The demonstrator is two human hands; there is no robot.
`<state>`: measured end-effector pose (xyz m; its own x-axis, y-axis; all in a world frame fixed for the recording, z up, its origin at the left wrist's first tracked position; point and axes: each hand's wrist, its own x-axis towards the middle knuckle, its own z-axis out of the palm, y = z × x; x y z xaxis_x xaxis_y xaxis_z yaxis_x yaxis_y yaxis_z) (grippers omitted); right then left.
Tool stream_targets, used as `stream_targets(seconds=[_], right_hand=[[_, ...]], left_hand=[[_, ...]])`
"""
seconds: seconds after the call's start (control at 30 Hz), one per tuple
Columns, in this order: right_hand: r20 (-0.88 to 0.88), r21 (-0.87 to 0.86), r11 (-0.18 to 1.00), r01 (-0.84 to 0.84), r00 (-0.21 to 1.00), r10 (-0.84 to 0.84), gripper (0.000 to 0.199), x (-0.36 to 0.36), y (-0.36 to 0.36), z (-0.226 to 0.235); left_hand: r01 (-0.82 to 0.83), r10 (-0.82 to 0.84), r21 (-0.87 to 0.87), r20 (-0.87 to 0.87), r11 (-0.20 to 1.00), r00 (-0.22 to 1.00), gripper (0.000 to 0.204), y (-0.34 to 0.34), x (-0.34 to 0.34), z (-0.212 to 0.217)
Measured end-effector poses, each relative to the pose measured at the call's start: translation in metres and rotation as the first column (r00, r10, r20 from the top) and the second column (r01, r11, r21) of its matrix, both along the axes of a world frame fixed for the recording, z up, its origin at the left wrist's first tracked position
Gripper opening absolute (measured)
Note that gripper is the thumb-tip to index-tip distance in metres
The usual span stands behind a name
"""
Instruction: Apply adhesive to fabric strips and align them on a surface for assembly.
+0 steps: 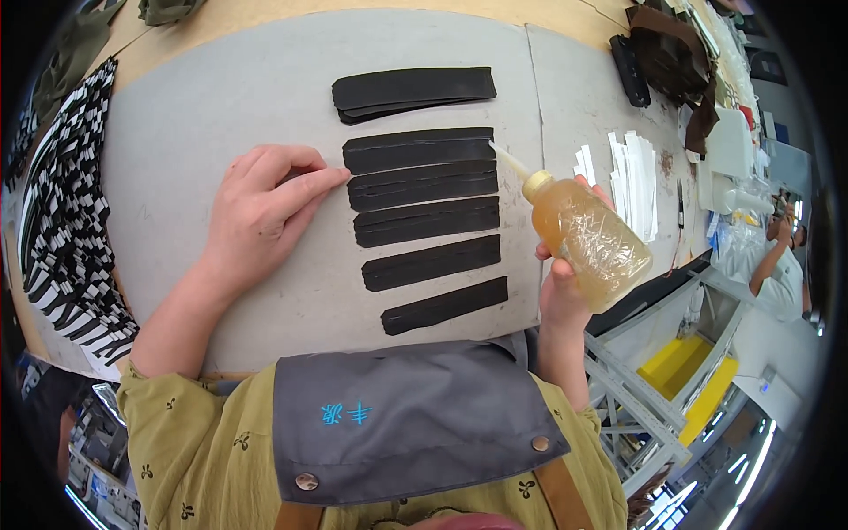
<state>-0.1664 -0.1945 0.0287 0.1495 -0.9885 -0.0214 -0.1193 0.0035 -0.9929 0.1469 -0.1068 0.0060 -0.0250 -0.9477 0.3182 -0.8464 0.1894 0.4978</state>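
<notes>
My right hand [565,287] is wrapped round a clear squeeze bottle [594,238] of amber liquid, tilted so that its thin pale nozzle meets the right end of a black strip [415,148]. At the left ends of the strips, my left hand [269,203] has its fingers drawn together, the tips at the edge of the second black strip [424,185]. Below lie more black strips [428,221], spaced apart in a column toward me. Folded edges run along their lengths. A stack of black pieces [415,92] sits beyond the column.
White strips [632,185] lie right of the bottle, near a thin dark tool [680,205]. A large heap of black-and-white strips [71,221] lines the table's left side. Dark brown fabric [669,49] is piled at the far right. A metal frame [645,380] stands beside the table.
</notes>
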Motion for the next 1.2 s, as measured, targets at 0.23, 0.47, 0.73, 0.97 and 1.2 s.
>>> stream_targets(seconds=[0.23,0.47,0.73,0.97,1.2], right_hand=[[0.055,0.03,0.997,-0.071,0.996,0.069,0.114,0.016,0.003,-0.005],[0.06,0.034,0.98,-0.197,0.979,0.195,0.116,0.036,0.01,-0.009],[-0.015,-0.122,0.913,-0.39,0.92,0.391,0.113,0.056,0.009,-0.017],[-0.101,-0.244,0.8,-0.548,0.835,0.541,0.103,0.064,0.008,-0.005],[-0.125,-0.364,0.825,-0.432,0.9,0.417,0.102,0.033,0.007,-0.008]], left_hand=[[0.023,-0.023,-0.007,-0.006,1.0,1.0,0.027,0.0,0.003,-0.001],[0.029,-0.029,0.005,-0.025,1.0,0.999,0.029,0.001,0.005,-0.002],[0.027,-0.026,0.008,-0.043,1.0,0.999,0.034,0.004,0.005,-0.002],[0.03,-0.03,0.012,-0.04,0.999,0.999,0.035,0.002,0.006,-0.004],[0.037,-0.037,0.016,-0.036,0.999,0.999,0.029,0.001,0.004,-0.002]])
